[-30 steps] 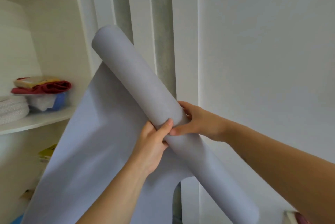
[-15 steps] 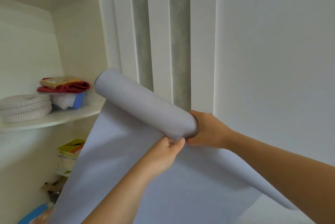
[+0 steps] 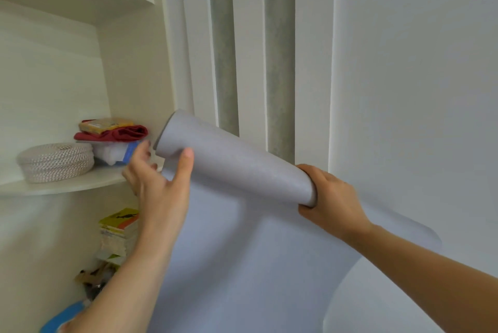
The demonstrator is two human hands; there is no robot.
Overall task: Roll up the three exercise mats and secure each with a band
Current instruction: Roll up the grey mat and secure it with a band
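While my right hand (image 3: 334, 198) grips the mat (image 3: 242, 246) by the lower end of its roll (image 3: 237, 168), fingers and thumb curled round that end, my left hand (image 3: 159, 184) is spread wide at the roll's other end and holds nothing. Its thumb stands straight up against the front of the roll, just short of the upper end. I cannot tell whether it presses there or only touches. My other left fingers are blurred and reach past that end, beside it and not around it.

I hold the roll in the air, tilted, so it climbs from my right hand up to my left. It is thicker at the lower end than at the upper. From the roll's underside the loose sheet hangs down between my forearms. One free corner of the sheet curls outward below my right wrist.

Just beyond the roll's upper end is a shelf (image 3: 67, 184). On it a coil of rope (image 3: 56, 161) lies farthest from the roll. Nearer to the roll, a red cloth (image 3: 118, 133) lies folded over a white and blue packet (image 3: 118, 153). Behind the roll, grey strips (image 3: 223, 63) run up the white wall.
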